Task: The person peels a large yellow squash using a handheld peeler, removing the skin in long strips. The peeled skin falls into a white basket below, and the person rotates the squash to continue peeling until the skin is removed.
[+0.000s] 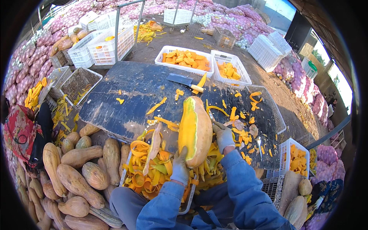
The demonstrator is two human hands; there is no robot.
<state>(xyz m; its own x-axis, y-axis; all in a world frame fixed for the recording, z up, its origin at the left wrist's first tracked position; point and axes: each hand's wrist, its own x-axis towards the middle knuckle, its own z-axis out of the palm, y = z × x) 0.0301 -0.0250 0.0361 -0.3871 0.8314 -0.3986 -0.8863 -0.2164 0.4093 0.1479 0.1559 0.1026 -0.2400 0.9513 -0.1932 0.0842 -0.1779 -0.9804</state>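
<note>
A large tan pumpkin [201, 132] lies lengthwise before me, its near end over the edge of the dark work board [138, 95]. A broad strip along its left side is peeled to yellow flesh. Gloved, my left hand [180, 168] grips the near end. My right hand [224, 136], also gloved, is closed around a peeling tool [211, 116] at the pumpkin's right flank; its handle is mostly hidden in the fist. Curled orange and yellow peelings [143, 178] heap in a crate below the board. Beyond the pumpkin lies a cleaver [185, 82] with a wooden handle.
Unpeeled pumpkins [80, 178] pile at my left. White crates of cut pumpkin chunks [187, 60] stand past the board, another crate [297, 161] at right. A spoon [260, 146] lies among scraps. Other people's clothed arms [325, 195] show at both sides. Net sacks [302, 83] line the background.
</note>
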